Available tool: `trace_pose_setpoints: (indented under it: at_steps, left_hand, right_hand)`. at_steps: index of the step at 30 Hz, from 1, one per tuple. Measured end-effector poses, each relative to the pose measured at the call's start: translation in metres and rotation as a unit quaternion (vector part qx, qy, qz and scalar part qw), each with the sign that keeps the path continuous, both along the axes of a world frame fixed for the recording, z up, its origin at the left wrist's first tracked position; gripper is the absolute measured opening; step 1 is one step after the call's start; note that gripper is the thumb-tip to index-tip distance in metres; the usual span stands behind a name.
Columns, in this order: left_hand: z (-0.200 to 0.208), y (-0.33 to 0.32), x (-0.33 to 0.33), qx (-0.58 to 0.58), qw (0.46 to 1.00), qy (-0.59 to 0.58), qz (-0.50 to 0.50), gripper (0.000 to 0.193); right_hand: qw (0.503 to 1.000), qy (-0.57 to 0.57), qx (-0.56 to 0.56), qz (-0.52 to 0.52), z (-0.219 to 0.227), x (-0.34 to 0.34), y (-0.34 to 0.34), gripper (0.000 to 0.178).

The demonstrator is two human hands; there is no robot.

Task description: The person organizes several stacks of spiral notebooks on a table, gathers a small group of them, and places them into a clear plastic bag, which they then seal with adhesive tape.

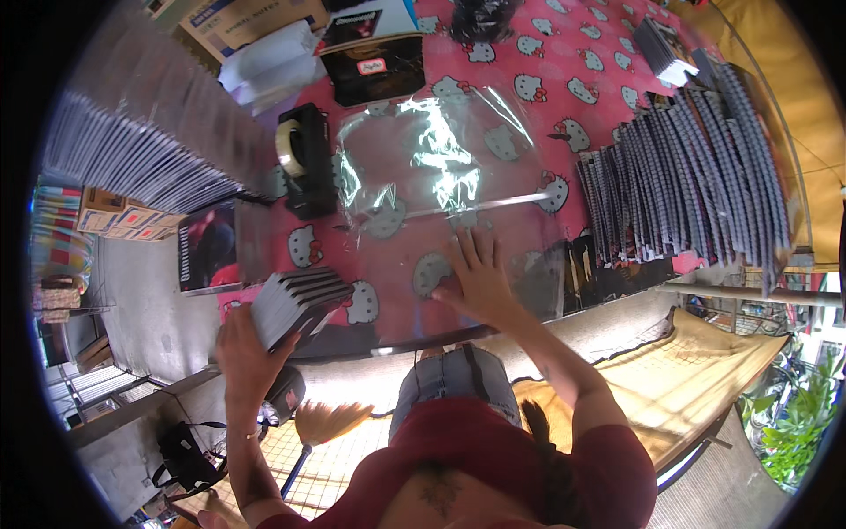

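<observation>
My left hand [247, 357] grips a thick block of notebooks [304, 304] by its sides, tilted at the near left edge of the table; the page edges and dark covers show. My right hand [480, 278] lies flat with fingers spread on clear plastic [397, 273] at the near middle of the table. Just beyond it a shiny clear plastic sheet or bag [388, 167] lies flat, with bright glare on it. A black tape dispenser [307, 189] with a roll of tape stands left of the plastic.
Spiral-bound notebooks fill a long row [687, 176] on the right and a tall stack [150, 145] on the left. A small pile of notebooks [665, 53] sits far right. At the back are a black box [374, 84], white packs [269, 66] and a cardboard carton [251, 22]. The tablecloth [551, 79] is pink.
</observation>
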State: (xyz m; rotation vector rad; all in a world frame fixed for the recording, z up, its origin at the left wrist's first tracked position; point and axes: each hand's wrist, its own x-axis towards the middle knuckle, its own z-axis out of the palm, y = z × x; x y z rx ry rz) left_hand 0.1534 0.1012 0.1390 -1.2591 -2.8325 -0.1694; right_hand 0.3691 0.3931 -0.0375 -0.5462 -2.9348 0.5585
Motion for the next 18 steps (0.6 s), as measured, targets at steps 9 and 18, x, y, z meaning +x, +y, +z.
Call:
trace_pose_setpoints:
  at_steps: [9, 18]
  left_hand:
    - [-0.007, 0.014, -0.005, 0.005, 0.999, 0.0, 0.032, 0.068]
    - [0.025, 0.029, 0.034, -0.014, 1.0, 0.022, 0.007, 0.062]
  right_hand:
    - [0.997, -0.034, -0.061, -0.042, 0.006, 0.0, -0.001, 0.087]
    - [0.998, -0.013, -0.049, -0.024, 0.006, 0.011, -0.007, 0.092]
